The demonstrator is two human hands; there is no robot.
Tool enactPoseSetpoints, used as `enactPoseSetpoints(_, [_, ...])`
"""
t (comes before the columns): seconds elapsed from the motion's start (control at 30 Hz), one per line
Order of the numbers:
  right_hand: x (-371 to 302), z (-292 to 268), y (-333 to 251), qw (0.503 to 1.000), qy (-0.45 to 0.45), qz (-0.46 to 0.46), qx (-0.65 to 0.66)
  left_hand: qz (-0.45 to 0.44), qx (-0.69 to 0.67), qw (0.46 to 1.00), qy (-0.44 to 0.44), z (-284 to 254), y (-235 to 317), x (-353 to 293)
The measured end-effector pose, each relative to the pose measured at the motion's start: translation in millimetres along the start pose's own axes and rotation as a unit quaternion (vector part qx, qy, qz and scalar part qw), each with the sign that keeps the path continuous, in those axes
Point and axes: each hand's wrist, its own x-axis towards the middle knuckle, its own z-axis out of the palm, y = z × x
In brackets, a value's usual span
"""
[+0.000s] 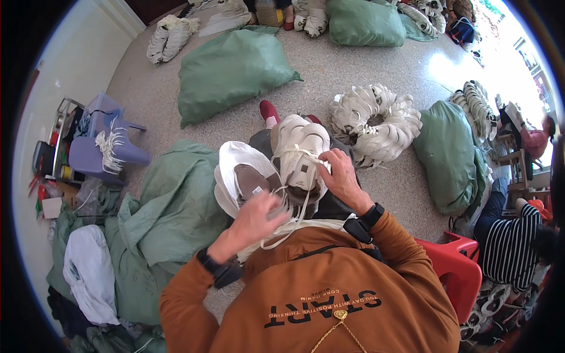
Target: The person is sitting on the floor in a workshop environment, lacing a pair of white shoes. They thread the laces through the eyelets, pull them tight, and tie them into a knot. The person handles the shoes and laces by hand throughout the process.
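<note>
A cream-white shoe upper (301, 141) lies across my lap, toe pointing away from me, with a pale lace partly threaded across its front. My right hand (343, 179) is at its right side, thumb and fingers pinched on the shoelace (311, 154). Smeared by motion, my left hand (258, 219) hovers left of the upper's near opening, close to loose lace; whether its fingers hold any cannot be made out. Just left of the upper, a nested stack of white shoe uppers (238, 156) with a brown-grey lining rests against my leg.
Green woven sacks (232, 70) lie ahead, to the left and right. A ring of white uppers (376, 123) sits on the speckled floor. A purple stool (109, 147) holds a bundle of laces. A red plastic stool (450, 270) stands at my right. Other people sit farther right.
</note>
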Motion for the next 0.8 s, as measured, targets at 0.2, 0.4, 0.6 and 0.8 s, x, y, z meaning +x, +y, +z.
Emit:
enactPoseSetpoints(0.2, [6.0,13.1,-5.4,0.999,-0.011,-0.037,0.018,0.033,-0.042,0.974,0.219,55.7,-37.4,110.5])
enactPoseSetpoints(0.4, [25.4,22.2,-12.4,0.988,-0.095,-0.051,-0.110,0.050,0.161,0.969,0.180,73.8,-45.5,117.3])
enactPoseSetpoints(0.6, [25.8,31.2,-9.5,0.987,-0.100,-0.051,-0.118,0.051,0.143,0.973,0.173,68.9,-42.9,120.0])
enactPoseSetpoints(0.8, [31.2,41.0,-11.7,0.988,-0.033,-0.089,-0.125,0.006,0.030,0.976,0.215,62.5,-43.9,121.0])
